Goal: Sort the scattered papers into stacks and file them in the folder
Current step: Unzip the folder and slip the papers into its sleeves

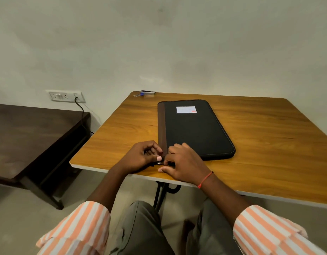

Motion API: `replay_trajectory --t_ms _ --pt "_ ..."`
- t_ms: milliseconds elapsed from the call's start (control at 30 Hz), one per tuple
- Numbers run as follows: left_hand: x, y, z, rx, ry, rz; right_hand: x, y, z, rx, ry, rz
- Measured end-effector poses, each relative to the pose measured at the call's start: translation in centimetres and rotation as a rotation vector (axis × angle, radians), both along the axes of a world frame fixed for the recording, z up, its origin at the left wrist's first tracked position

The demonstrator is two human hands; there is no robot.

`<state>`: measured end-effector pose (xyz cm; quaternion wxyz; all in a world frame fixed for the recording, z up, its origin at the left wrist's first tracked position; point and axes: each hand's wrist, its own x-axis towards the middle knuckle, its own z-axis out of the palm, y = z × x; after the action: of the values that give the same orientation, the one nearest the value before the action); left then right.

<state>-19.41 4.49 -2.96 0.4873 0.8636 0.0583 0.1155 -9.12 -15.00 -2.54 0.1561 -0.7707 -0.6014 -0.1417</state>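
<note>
A black zippered folder [195, 128] with a brown strip along its left side and a white label near its far end lies closed on the wooden table [269, 144]. Both hands meet at its near left corner. My left hand [140, 157] pinches that corner, thumb beside a small metal zipper pull [160, 163]. My right hand [184, 162] has its fingers curled on the same corner and the pull. No loose papers are in view.
A small blue and silver stapler [147, 92] lies at the table's far left corner. A dark low wooden table [30, 137] stands to the left, below a wall socket [66, 96] with a black cable plugged in.
</note>
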Motion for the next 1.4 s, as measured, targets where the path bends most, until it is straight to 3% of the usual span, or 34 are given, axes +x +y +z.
replay_trajectory --t_ms 200,533,700,1033,1400 --pt "-0.6 0.3 -0.1 0.046 0.029 -0.043 -0.5 -0.1 -0.2 0.087 -0.048 -0.061" --pt "-0.7 0.1 0.1 0.005 0.035 -0.064 -0.8 0.0 -0.7 0.087 -0.123 -0.075" --pt "-0.8 0.1 0.2 -0.019 0.044 -0.059 -2.1 0.5 -0.7 0.044 -0.145 -0.201" --pt "-1.0 -0.5 0.3 0.024 0.029 0.026 -3.0 0.1 -0.8 -0.004 -0.005 -0.265" --pt "-1.0 -1.0 0.5 0.139 0.068 0.219 1.9 -5.9 0.0 -0.041 0.059 -0.481"
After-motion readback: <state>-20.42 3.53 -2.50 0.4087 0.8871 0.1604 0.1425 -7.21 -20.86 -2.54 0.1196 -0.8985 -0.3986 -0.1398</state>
